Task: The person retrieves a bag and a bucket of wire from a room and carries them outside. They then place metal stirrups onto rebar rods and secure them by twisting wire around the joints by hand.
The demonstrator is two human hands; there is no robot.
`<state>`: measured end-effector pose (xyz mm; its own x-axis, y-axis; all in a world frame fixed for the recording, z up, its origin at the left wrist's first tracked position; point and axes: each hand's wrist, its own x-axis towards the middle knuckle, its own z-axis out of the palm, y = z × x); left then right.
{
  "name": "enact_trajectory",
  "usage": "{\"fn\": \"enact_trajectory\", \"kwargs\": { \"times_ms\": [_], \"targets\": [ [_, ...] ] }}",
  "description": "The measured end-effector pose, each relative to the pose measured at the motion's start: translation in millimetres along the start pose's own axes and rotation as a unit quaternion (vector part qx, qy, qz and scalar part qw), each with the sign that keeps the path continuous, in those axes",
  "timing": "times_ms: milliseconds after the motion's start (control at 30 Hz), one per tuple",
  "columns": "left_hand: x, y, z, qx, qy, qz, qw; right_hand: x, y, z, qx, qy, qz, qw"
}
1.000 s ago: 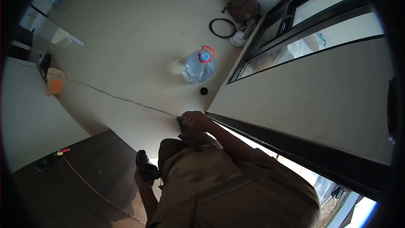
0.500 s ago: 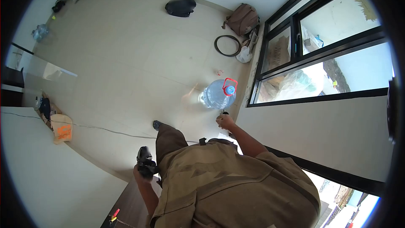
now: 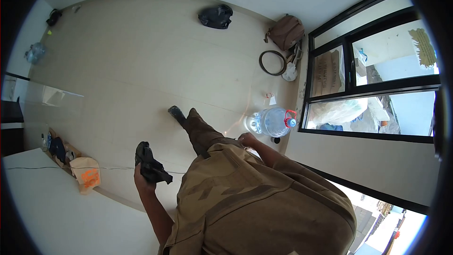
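Left hand [image 3: 143,180]: fingers clamped on black bundle [image 3: 153,166], contents unclear | right hand [image 3: 246,140]: fingers indistinct, cannot tell

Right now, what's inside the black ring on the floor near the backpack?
Only pale floor shows inside the black ring. Whatever lies directly beneath its rim is covered and can't be seen.

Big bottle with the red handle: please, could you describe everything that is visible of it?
The big bottle looks like clear, bluish plastic, with a blue cap and a red handle at its neck. It appears to stand upright on the pale floor, near the wall below the window. No hand touches it. Its contents cannot be told.
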<state>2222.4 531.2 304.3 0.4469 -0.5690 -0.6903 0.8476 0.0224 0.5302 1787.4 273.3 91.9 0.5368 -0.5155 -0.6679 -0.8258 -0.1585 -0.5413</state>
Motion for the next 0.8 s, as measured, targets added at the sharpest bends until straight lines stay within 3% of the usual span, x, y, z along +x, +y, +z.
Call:
{"fn": "enact_trajectory", "kwargs": {
  "times_ms": [100,133,200,267,333,400,467,533,567,667,700,800],
  "targets": [
    [62,53,-18,0.001,0.001,-0.019,1.0,65,-95,-41,0.198,-0.007,0.213,0.957],
    [74,71,-14,0.021,0.005,-0.017,1.0,96,-117,-54,0.19,-0.011,0.217,0.957],
    [114,97,-36,-0.019,-0.011,-0.035,0.999,148,-176,-83,0.184,0.01,0.189,0.964],
    [142,132,-58,0.03,0.011,-0.016,0.999,196,-238,-109,0.223,0.024,0.135,0.965],
    [161,166,-60,0.046,0.02,-0.013,0.999,228,-314,-141,0.111,0.08,0.034,0.99],
    [181,201,-46,0.042,0.016,-0.029,0.999,239,-392,-177,0.151,0.109,-0.024,0.982],
    [209,228,-16,0.111,0.058,0.017,0.992,237,-456,-213,0.196,0.119,-0.092,0.969],
    [258,243,-25,0.087,0.091,-0.064,0.99,214,-488,-226,0.209,0.152,-0.115,0.959],
    [294,247,-41,0.096,0.042,-0.114,0.988,210,-480,-223,0.23,0.169,-0.094,0.954],
    [328,279,29,0.206,0.019,-0.113,0.972,212,-425,-203,0.251,0.227,0.014,0.941],
    [341,285,55,0.186,-0.038,-0.126,0.974,213,-392,-189,0.274,0.246,0.063,0.928],
    [373,297,143,0.292,0.024,-0.138,0.946,204,-274,-123,0.223,0.352,0.222,0.882]
  ]
}}
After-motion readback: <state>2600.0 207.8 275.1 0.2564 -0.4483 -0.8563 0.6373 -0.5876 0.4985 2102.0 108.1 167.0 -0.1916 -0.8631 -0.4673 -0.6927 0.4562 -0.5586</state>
